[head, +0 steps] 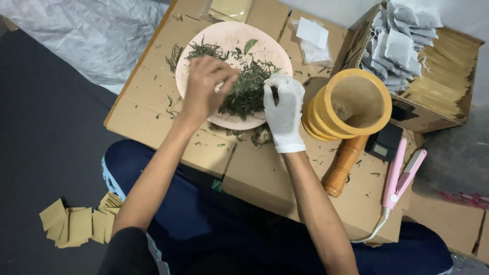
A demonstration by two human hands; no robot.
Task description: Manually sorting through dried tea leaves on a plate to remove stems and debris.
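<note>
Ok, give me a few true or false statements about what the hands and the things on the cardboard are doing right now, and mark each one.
1. The right hand wears a white glove. True.
2. The left hand wears a glove too. False: it is bare.
3. Both hands are over the round pale pink plate of dried green leaves. True.
4. The yellow wooden mortar stands upright. False: it lies tipped, its mouth facing the camera.
5. The brown wooden pestle sits inside the mortar. False: it lies on the cardboard sheet beside it.
6. A pink flat-iron sealer lies to the right of the pestle. True.
</note>
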